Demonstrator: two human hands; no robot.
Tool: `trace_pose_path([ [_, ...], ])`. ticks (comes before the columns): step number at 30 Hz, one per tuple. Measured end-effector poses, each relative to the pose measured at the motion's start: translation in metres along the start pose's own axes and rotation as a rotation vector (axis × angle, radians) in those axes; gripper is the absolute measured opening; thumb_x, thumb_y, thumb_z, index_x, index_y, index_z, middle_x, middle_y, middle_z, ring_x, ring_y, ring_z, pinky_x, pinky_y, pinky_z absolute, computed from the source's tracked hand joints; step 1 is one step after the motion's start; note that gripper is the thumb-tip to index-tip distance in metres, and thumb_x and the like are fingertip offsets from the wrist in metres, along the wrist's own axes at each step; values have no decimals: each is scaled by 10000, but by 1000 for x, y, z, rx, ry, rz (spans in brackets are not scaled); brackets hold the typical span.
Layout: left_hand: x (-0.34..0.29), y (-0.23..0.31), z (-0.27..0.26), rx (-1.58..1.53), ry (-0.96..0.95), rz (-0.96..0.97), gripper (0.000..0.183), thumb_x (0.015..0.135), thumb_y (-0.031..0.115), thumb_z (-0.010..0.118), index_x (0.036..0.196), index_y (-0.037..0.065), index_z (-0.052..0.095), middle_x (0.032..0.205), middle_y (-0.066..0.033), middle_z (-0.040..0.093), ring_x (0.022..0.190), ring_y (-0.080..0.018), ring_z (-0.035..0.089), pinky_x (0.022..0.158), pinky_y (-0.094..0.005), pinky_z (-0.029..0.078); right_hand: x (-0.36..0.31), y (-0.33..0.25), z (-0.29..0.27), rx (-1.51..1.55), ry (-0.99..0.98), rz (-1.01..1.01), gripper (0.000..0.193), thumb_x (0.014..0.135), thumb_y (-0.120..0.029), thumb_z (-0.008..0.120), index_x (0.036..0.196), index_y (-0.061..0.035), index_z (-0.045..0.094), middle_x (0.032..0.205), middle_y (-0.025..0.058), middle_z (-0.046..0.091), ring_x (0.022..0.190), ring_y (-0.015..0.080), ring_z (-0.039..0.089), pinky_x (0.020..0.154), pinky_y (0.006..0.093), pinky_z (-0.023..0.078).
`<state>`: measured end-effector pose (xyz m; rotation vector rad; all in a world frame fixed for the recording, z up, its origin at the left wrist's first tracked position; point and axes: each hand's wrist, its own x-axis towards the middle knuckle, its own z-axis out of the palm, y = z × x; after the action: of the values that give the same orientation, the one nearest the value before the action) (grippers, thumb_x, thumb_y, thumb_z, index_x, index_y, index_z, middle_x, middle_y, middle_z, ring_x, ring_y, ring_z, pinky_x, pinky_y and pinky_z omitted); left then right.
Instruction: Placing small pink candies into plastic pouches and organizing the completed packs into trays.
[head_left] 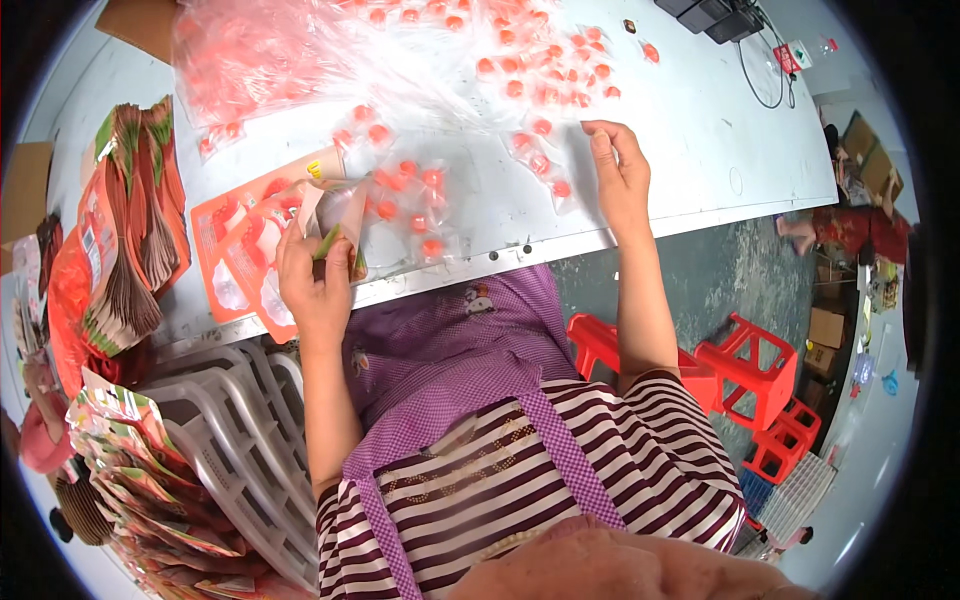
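Observation:
My left hand (318,272) is closed on the edge of a printed packaging pouch (346,208), whose mouth gapes at the top. Under and beside it lie flat orange-pink pouches (225,250) of the same look. Above the table, my right hand (624,180) holds nothing that I can see; its fingers reach leftward, with the thumb a little apart. Just left of those fingers is a short row of small clear sachets with red-orange pieces (540,163). More such sachets (410,195) lie loose between my two hands, close to the pouch mouth.
A large clear plastic bag (235,70) of sachets covers the far left of the table, with a loose pile (550,75) beside it. Bundled pouches (130,220) stand at the left edge. Grey plastic crates (225,410) and red stools (745,365) flank me below.

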<state>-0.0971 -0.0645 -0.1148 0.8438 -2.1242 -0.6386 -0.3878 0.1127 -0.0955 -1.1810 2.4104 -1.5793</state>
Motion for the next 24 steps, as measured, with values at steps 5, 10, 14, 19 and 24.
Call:
trace_pose_path([
  [5,1,-1,-1,-9,-36,-19,181,819,91,628,915,-41,547,1132,-237,543,1017,-320,538,876,-348,407,-20,-1,-4,-184,-36,-68,161,891,-125,537,1008,-33,599,1035,94,571,991,204,513,884,300,390],
  [10,0,-1,1,-16,5,13,178,823,98,626,905,-38,547,1101,-225,554,997,-312,541,863,-348,411,-16,-8,8,-278,-80,-196,188,840,-102,571,1016,-47,609,1069,121,563,1058,278,470,924,353,369],
  [14,-1,-2,0,14,-23,-8,190,825,105,627,918,-42,549,1117,-235,550,1041,-327,532,890,-357,401,0,-10,12,-294,-109,-176,205,833,-105,578,1029,-61,613,1077,122,560,1063,284,461,929,359,365],
  [19,0,0,1,-35,0,-64,195,779,135,682,813,-10,556,1138,-246,557,1084,-360,507,914,-408,388,10,-13,15,-307,-200,-162,217,833,-146,591,1041,-91,620,1119,115,546,1070,285,455,942,370,348],
  [24,0,-2,-1,-2,-38,-16,202,828,120,629,930,-40,558,1125,-239,548,1052,-336,529,907,-368,393,0,-10,29,-439,-199,-271,216,818,-177,614,1026,-121,631,1092,103,541,1061,275,448,925,375,339],
])
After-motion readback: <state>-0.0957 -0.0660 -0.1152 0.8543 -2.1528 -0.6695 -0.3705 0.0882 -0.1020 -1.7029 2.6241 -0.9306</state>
